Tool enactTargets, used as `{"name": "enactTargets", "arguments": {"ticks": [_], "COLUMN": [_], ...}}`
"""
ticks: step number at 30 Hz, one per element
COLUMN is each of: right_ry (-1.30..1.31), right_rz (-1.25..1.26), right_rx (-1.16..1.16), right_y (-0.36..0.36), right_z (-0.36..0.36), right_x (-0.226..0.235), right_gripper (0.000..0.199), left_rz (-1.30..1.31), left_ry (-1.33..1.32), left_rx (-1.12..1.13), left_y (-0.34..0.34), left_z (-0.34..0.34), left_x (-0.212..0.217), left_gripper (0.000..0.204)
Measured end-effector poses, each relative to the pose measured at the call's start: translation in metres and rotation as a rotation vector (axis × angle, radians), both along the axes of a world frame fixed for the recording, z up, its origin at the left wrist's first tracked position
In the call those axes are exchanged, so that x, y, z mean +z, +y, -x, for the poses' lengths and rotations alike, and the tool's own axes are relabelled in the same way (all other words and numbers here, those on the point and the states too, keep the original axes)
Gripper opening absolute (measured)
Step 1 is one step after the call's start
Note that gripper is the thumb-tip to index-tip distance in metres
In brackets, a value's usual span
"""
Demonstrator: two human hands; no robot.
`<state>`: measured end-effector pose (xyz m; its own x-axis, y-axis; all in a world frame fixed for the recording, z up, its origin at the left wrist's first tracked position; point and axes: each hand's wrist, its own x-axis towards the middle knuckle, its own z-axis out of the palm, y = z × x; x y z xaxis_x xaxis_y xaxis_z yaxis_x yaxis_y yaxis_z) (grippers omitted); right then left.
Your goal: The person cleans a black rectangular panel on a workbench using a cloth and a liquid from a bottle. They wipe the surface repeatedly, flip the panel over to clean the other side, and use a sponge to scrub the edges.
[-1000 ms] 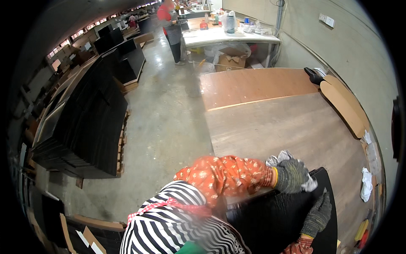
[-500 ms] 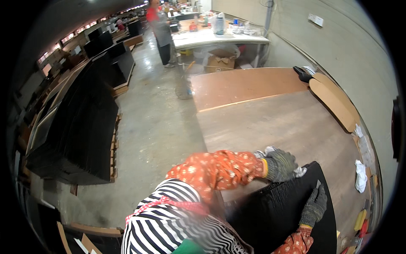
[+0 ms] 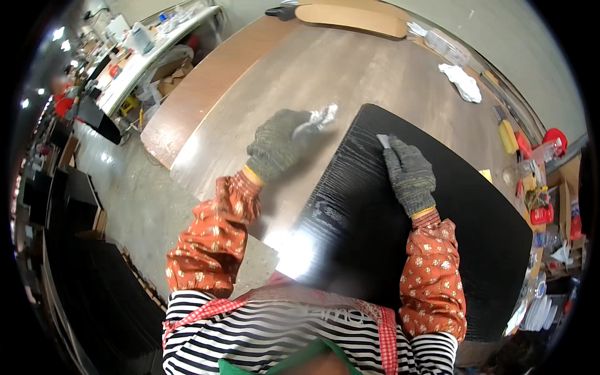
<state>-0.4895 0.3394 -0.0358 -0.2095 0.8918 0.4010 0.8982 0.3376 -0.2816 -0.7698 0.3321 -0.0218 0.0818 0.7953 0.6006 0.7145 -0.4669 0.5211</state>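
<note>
A black wood-grained panel (image 3: 469, 206) with one curved edge lies flat on the brown work table (image 3: 300, 69). My left hand (image 3: 275, 145), in a grey knit glove, is closed around a crumpled white cloth (image 3: 324, 116) and sits over the table, left of the panel's straight edge. My gloved right hand (image 3: 409, 175) rests on the panel near its far corner. Its fingers are together, pressing a small flat grey piece (image 3: 383, 141) at their tips; whether this is sandpaper or a scraper I cannot tell.
A tan board (image 3: 353, 17) and another white cloth (image 3: 461, 82) lie along the wall side. A yellow-handled tool (image 3: 507, 136), red items and plastic containers line the right edge. A cluttered white bench (image 3: 134, 69) stands at far left, a person (image 3: 87, 112) beside it. Dark panels (image 3: 100, 294) are stacked lower left.
My view has swung to the right, toward the table. My left hand has come away from the panel's edge with the white cloth; my right hand stays on the panel with the grey piece.
</note>
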Motion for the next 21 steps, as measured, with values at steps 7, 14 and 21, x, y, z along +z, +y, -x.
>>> {"name": "enactTargets", "arguments": {"ticks": [7,14,21], "right_ry": [-0.194,-0.34,-0.337], "right_rz": [0.199,0.156,0.207], "right_rx": [0.145,0.273,0.235], "right_y": [-0.044,-0.025,-0.026], "right_z": [0.033,0.051,0.055], "right_x": [0.022,0.022,0.025], "right_gripper": [0.028,0.014,0.02], "left_rz": [0.49,0.331,0.049], "left_ry": [0.023,-0.206,-0.012], "left_rx": [0.022,-0.022,-0.128], "left_y": [-0.005,0.003,-0.001], "left_z": [-0.002,0.011,0.009], "left_x": [-0.015,-0.051,-0.047], "left_gripper": [0.035,0.034,0.03]}}
